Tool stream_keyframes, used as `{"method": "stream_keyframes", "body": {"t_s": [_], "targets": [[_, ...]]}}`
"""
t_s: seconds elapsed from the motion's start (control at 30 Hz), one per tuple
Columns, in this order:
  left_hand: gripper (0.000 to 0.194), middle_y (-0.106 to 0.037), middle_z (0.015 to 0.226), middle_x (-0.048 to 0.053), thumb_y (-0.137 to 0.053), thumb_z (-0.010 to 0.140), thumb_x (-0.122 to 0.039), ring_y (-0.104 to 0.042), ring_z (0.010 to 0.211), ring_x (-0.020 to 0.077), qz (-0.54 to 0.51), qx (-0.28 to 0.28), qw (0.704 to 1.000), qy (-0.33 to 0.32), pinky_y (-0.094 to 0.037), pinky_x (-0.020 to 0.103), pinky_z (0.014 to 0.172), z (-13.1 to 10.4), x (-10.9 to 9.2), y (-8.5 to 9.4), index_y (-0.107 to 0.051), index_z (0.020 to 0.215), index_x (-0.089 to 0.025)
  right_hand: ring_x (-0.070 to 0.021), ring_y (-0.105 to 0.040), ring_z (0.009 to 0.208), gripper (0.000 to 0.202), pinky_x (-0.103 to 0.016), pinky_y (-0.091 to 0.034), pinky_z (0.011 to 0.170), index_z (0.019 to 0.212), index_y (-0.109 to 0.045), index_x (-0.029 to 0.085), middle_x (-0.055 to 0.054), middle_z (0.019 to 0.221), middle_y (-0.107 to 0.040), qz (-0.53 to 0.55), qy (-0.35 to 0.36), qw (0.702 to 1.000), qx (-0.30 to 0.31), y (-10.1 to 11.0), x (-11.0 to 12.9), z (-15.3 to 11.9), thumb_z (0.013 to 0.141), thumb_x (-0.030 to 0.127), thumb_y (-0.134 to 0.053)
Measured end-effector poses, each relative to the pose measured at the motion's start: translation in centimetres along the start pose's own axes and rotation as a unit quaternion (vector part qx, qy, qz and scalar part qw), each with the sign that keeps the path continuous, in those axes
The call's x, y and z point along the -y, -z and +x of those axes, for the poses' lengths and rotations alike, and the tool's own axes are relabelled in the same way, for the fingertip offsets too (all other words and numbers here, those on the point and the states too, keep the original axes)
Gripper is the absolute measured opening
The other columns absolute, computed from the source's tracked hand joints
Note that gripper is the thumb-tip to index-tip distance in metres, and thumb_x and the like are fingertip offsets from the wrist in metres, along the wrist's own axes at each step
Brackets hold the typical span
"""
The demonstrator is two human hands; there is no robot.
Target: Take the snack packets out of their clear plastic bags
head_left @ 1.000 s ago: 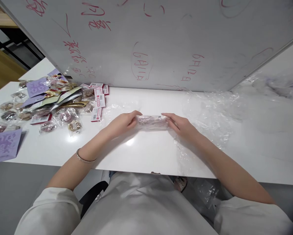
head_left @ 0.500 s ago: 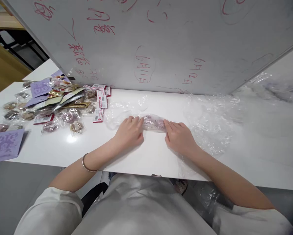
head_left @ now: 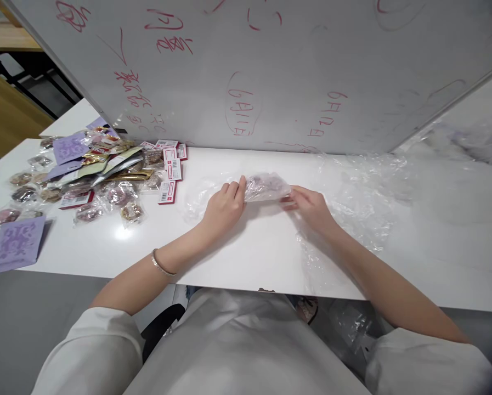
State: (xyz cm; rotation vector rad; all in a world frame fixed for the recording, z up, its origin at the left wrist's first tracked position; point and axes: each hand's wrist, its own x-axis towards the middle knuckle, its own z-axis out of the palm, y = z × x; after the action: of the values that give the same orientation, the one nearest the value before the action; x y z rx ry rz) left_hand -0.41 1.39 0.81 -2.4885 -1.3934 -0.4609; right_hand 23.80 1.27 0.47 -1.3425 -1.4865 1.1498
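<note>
Head view: left hand [head_left: 224,206] and right hand [head_left: 311,207] each pinch one end of a clear-wrapped packet [head_left: 266,187], held just above the white table [head_left: 237,252], centre, beside loose plastic film [head_left: 352,203].

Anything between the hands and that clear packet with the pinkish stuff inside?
Nothing visible. The left hand grips the clear packet at its left end, and the right hand touches its right end. Loose plastic film lies to the right, not between them.
</note>
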Motion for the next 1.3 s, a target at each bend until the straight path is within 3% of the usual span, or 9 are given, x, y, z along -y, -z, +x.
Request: {"method": "stream_keyframes", "body": {"t_s": [0.13, 0.27, 0.4, 0.67, 0.87, 0.93, 1.07, 1.17, 1.3], "targets": [[0.055, -0.064, 0.11, 0.017, -0.036, 0.095, -0.003, -0.061, 0.098, 0.0231, -0.05, -0.109, 0.991, -0.052, -0.052, 0.032, 0.076, -0.4, 0.3, -0.1, -0.037, 0.149, -0.009, -0.031, -0.063, 0.112, 0.055, -0.047, -0.053, 0.095, 0.111, -0.068, 0.022, -0.012, 0.12, -0.068, 0.3, -0.063, 0.947, 0.1, -0.8, 0.5, 0.4, 0.081, 0.067, -0.059], [0.068, -0.057, 0.129, 0.017, -0.036, 0.094, -0.003, -0.058, 0.115, 0.0236, -0.205, -0.108, 0.971, -0.061, -0.052, 0.033, 0.087, -0.7, -0.1, -0.6, -0.022, 0.159, -0.022, -0.0239, -0.062, 0.107, 0.044, -0.035, -0.053, 0.089, 0.109, -0.066, 0.024, -0.007, 0.117, -0.068, 0.296, -0.093, 0.947, 0.082, -1.8, 0.7, -0.4, 0.076, 0.05, -0.078], [0.075, -0.055, 0.137, 0.015, -0.037, 0.092, -0.007, -0.055, 0.122, 0.026, -0.4, -0.05, 0.914, 0.049, -0.049, 0.042, 0.097, -0.7, -0.2, -1.4, -0.017, 0.161, -0.027, -0.0187, -0.061, 0.09, 0.035, -0.03, -0.051, 0.075, 0.099, -0.069, 0.025, -0.003, 0.103, -0.069, 0.296, -0.118, 0.944, 0.088, -1.9, 0.0, -0.8, 0.077, 0.051, -0.078], [0.064, -0.065, 0.127, 0.009, -0.074, 0.077, -0.032, -0.063, 0.113, 0.0279, -0.799, 0.088, 0.573, 0.159, -0.05, 0.041, 0.094, 0.3, -0.5, -0.5, -0.055, 0.138, -0.026, -0.0235, -0.061, 0.097, 0.035, -0.045, -0.047, 0.094, 0.097, -0.073, 0.027, -0.004, 0.103, -0.064, 0.137, -0.021, 0.987, 0.081, -2.2, -0.1, -1.2, 0.07, 0.048, -0.083], [0.038, -0.072, 0.096, 0.007, -0.085, 0.072, -0.035, -0.067, 0.085, 0.0176, -0.794, 0.134, 0.555, 0.209, -0.051, 0.033, 0.082, 0.2, -1.4, 0.4, -0.07, 0.101, -0.014, -0.0345, -0.044, 0.133, 0.063, -0.058, -0.034, 0.113, 0.115, -0.065, 0.029, -0.01, 0.133, -0.051, -0.108, 0.279, 0.95, -0.089, -0.5, 0.0, -1.0, 0.062, 0.056, -0.085], [0.038, -0.072, 0.093, 0.007, -0.085, 0.071, -0.034, -0.067, 0.081, 0.017, -0.802, 0.165, 0.541, 0.195, -0.051, 0.033, 0.08, 0.0, -1.7, 0.5, -0.071, 0.099, -0.014, -0.0368, -0.038, 0.14, 0.09, -0.06, -0.033, 0.115, 0.133, -0.056, 0.031, -0.01, 0.146, -0.046, -0.116, 0.318, 0.941, 0.0, -0.1, 0.1, -0.9, 0.053, 0.057, -0.09], [0.036, -0.071, 0.094, 0.008, -0.082, 0.074, -0.036, -0.067, 0.083, 0.0185, -0.805, 0.149, 0.547, 0.178, -0.052, 0.035, 0.08, -0.1, -1.9, 0.9, -0.071, 0.102, -0.015, -0.0319, -0.057, 0.126, 0.094, -0.05, -0.05, 0.102, 0.145, -0.047, 0.032, -0.01, 0.14, -0.059, -0.003, 0.192, 0.953, 0.235, -0.8, 0.6, -1.6, 0.062, 0.047, -0.089], [0.034, -0.069, 0.108, 0.01, -0.081, 0.075, -0.036, -0.065, 0.099, 0.0226, -0.758, 0.084, 0.612, 0.208, -0.051, 0.037, 0.088, 0.0, -1.9, 1.2, -0.07, 0.101, -0.018, -0.0251, -0.071, 0.089, 0.071, -0.039, -0.06, 0.071, 0.136, -0.056, 0.026, -0.007, 0.101, -0.074, 0.072, 0.043, 0.964, 0.253, -1.8, 1.0, -2.4, 0.073, 0.041, -0.083], [0.035, -0.067, 0.119, 0.011, -0.082, 0.072, -0.035, -0.062, 0.108, 0.0254, -0.695, 0.06, 0.684, 0.213, -0.049, 0.039, 0.094, 0.1, -1.9, 1.3, -0.07, 0.1, -0.018, -0.0143, -0.056, 0.044, 0.032, -0.026, -0.042, 0.037, 0.099, -0.07, 0.019, 0.002, 0.056, -0.062, 0.071, -0.091, 0.947, 0.301, -1.4, 1.0, -2.2, 0.078, 0.041, -0.079]]}}
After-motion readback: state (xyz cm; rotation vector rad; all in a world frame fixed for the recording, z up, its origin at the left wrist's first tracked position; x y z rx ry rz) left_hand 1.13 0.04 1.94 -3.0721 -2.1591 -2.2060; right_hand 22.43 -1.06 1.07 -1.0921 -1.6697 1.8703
